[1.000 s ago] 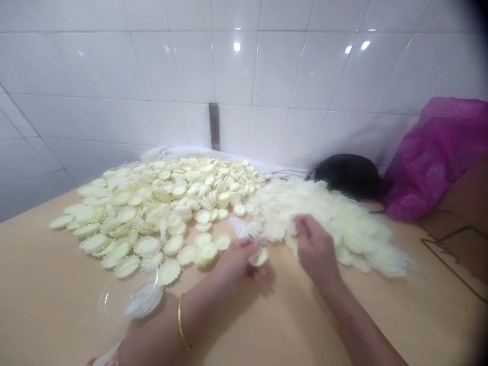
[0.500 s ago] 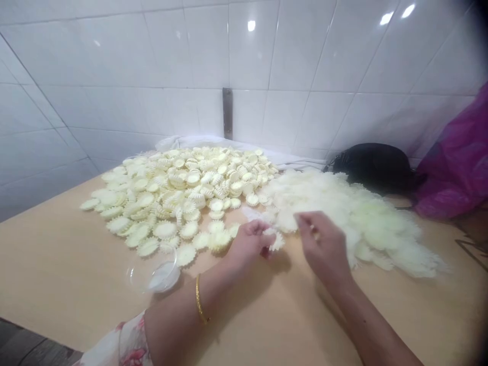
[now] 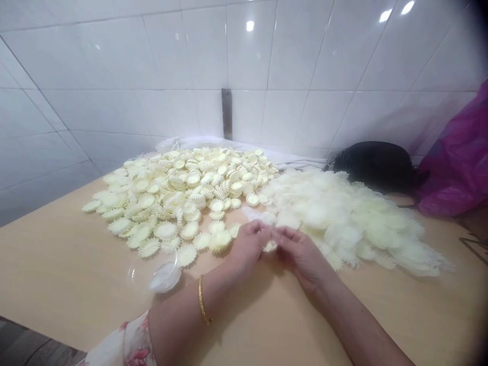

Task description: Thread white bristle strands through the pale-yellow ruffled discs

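Mid-counter, front of both piles: left hand [image 3: 249,247] and right hand [image 3: 301,254] are together, fingertips meeting. Left is pinched on a small pale piece [image 3: 270,246], mostly hidden by fingers; can't tell if right grips it too or just touches. Piece sits between the hands, above the counter [image 3: 91,284].

Left and behind: big heap of pale yellow scalloped discs [image 3: 190,188], many stacked. Right: spread of thin whitish frilly pieces [image 3: 343,213], blurry. Clear round container [image 3: 166,277], white contents, near left forearm. Gold bangle [image 3: 203,305] on left wrist. Back right: black object [image 3: 375,162] beside magenta bag [image 3: 455,157].
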{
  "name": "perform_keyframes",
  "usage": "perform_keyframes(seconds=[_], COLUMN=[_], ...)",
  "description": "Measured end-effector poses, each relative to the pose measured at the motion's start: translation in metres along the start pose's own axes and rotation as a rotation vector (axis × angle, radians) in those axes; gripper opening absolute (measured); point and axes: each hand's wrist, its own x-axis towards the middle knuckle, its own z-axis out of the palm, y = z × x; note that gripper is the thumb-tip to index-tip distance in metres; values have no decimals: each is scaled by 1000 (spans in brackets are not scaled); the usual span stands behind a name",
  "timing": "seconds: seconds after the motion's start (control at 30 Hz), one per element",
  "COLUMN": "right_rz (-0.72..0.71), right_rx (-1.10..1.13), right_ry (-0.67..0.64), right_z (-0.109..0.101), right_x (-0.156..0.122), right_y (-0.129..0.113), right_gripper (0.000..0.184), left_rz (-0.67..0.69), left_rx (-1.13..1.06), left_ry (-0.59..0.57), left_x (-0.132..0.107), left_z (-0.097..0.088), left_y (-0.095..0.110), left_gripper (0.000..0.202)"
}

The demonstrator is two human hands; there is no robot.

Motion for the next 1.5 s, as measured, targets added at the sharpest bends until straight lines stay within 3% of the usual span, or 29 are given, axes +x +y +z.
perform_keyframes(seconds=[0.07,0.17,0.5,0.73,0.87,0.97,1.07,1.17,1.27,1.37,1.5], right_rz=[-125,-238,-194,-38,-134,-376,-619,-691,-788,-898,-517], right_rx=[-136,-275,-397,69,187,-21,-510,-933,-1077,-996,-700], right_ry=[77,69,50,222,262,462,759,862,873,766,344], right_z=[-1,-3,-1,-12,-21,-33,-56,-78,-78,-53,-20], right_x=[-2,-3,-3,7,8,6,8,14,14,4,-6], right_y=[-3,-3,-1,-1,-16,-31,-40,-39,-34,-32,-27], right_gripper=[29,25,17,23,24,18,11,14,16,14,17], left_rz=[-14,-5,26,-7,-46,-139,-191,-189,-163,-73,-10], left_rx=[-7,-32,-8,-84,-57,-67,-107,-117,-91,-59,-93], left_ry=[33,33,-13,-101,-130,-105,-102,-96,-72,-44,-53], left_x=[2,5,2,0,0,1,2,3,2,2,3], left_z=[-1,-2,-1,0,0,0,0,0,0,0,-1], left_y=[-1,-2,0,3,2,0,-1,-2,-3,-3,-1], left_gripper=[27,32,43,36,29,23,18,25,28,27,26])
